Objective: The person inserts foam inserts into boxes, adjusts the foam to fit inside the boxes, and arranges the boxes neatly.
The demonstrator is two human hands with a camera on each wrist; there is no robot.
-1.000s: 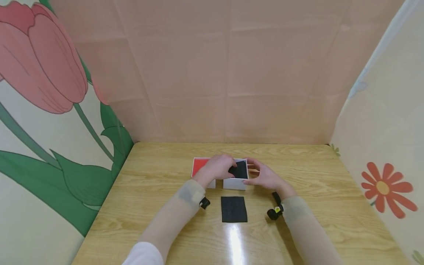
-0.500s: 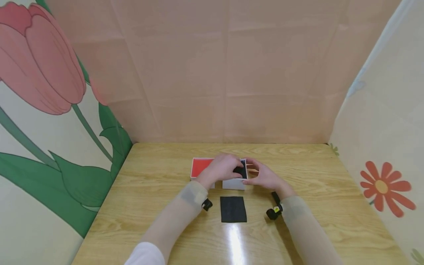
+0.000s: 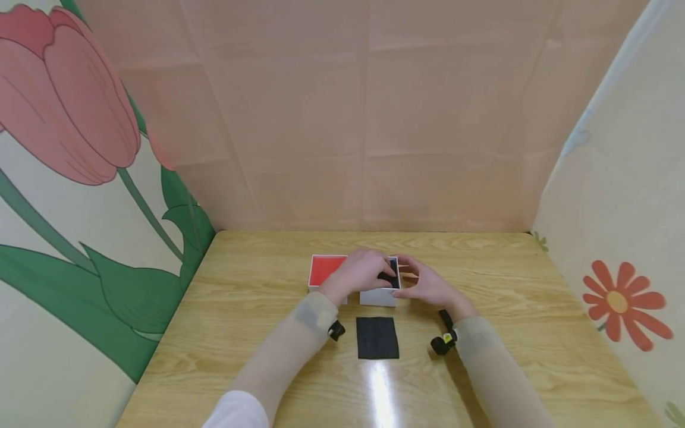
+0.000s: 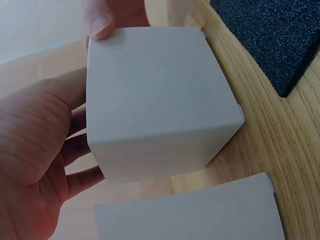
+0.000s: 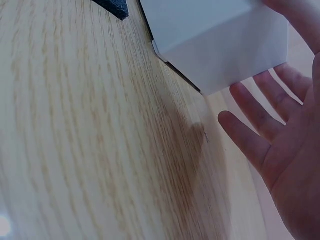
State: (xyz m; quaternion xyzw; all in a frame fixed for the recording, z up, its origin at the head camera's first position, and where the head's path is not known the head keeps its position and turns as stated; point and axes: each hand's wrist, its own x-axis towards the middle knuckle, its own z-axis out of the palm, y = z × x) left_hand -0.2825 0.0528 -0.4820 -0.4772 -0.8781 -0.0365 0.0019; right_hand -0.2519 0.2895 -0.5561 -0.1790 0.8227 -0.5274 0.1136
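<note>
An open white box (image 3: 377, 298) stands on the table with a black piece (image 3: 395, 273) inside it, perhaps foam. My left hand (image 3: 358, 272) reaches over the box from the left, its fingertips down inside at the black piece; whether they pinch it is hidden. My right hand (image 3: 428, 286) holds the box's right side, thumb at the front corner and fingers along the side wall. The right wrist view shows those fingers (image 5: 260, 107) beside the box wall (image 5: 225, 55). In front lies a flat black foam square (image 3: 377, 337).
A second box with a red inside (image 3: 323, 270) stands just left of the white one, partly behind my left forearm. The wooden table (image 3: 257, 261) ends at a pink backdrop (image 3: 369, 148). Flower-printed sheets (image 3: 615, 178) flank the sides.
My left hand has shifted slightly right, deeper over the white box, and covers more of the black piece. The red-lined box shows more. My right hand stays at the side.
</note>
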